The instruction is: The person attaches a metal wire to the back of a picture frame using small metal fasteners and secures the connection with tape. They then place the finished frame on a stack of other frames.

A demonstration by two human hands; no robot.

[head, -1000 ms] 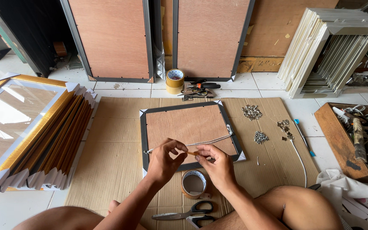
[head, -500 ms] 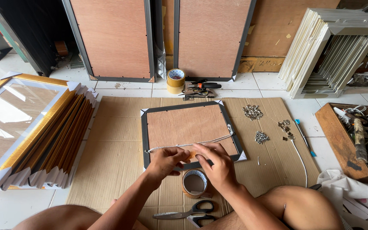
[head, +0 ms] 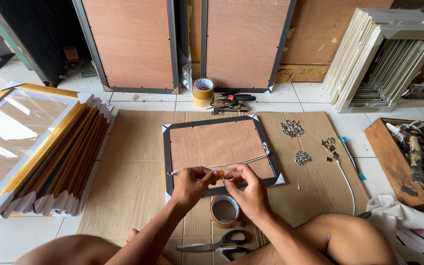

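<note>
Black-framed picture frame with a brown wooden backing board (head: 217,147) is laid face down on a flat sheet of brown cardboard (head: 133,162) spread over the white tiled floor (head: 315,98), right in front of the seated person. A thin whitish cord (head: 241,161) is stretched across the back of it — from a small fitting on the right rail down to the left side, where it's picked up by the hands.

The left hand (head: 191,182) and the right hand (head: 245,189) are brought together over the frame's lower edge, fingers of both pinched shut on a small orange-brown bit of tape (head: 219,173) at the cord. How much of the cord itself is gripped can't be made out.

Just below the hands a brown roll of packing tape (head: 224,211) is lying flat on the cardboard, and black-handled scissors (head: 217,241) are seen nearer the legs. Small heaps of metal hardware (head: 291,128) are scattered right of the frame — a blue pen (head: 352,158) beside them. A stack of gold frames (head: 45,157) is piled at the left.
</note>
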